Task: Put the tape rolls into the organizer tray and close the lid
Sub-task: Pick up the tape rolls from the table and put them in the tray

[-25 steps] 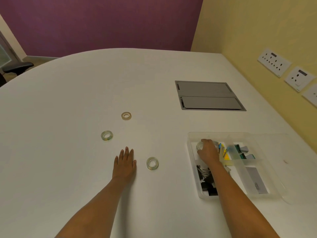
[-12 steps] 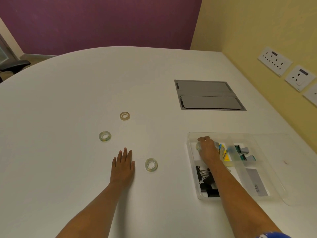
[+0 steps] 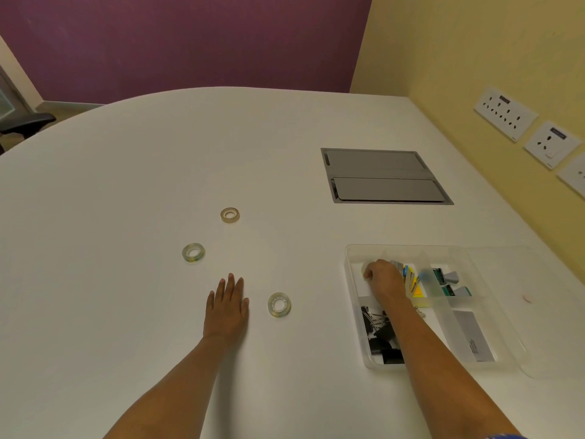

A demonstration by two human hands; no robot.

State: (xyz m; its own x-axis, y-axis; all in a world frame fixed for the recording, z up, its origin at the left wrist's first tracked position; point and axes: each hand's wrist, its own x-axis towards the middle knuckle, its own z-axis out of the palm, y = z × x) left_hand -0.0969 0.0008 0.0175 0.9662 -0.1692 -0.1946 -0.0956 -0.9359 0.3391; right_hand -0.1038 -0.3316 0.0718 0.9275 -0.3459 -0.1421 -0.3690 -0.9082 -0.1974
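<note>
Three clear tape rolls lie flat on the white table: one (image 3: 229, 215) farthest, one (image 3: 193, 252) to its lower left, one (image 3: 279, 304) nearest. My left hand (image 3: 226, 308) rests palm down, fingers together, just left of the nearest roll without touching it. The clear organizer tray (image 3: 353, 258) sits at the right with its transparent lid (image 3: 538, 312) lying open on its far right side. My right hand (image 3: 383, 278) is inside the tray's upper left compartment, fingers curled over another tape roll (image 3: 366, 267) that it mostly hides.
The tray also holds black binder clips (image 3: 381, 339), coloured sticky tabs (image 3: 411, 280), larger clips (image 3: 449, 282) and a grey card (image 3: 473, 335). A grey cable hatch (image 3: 384, 175) is set into the table behind it. Wall sockets (image 3: 505, 113) line the yellow wall at right.
My right hand has stayed in the tray's upper left compartment, lowering slightly over the roll. My left hand and the three loose rolls have not moved; only the camera shifted a little.
</note>
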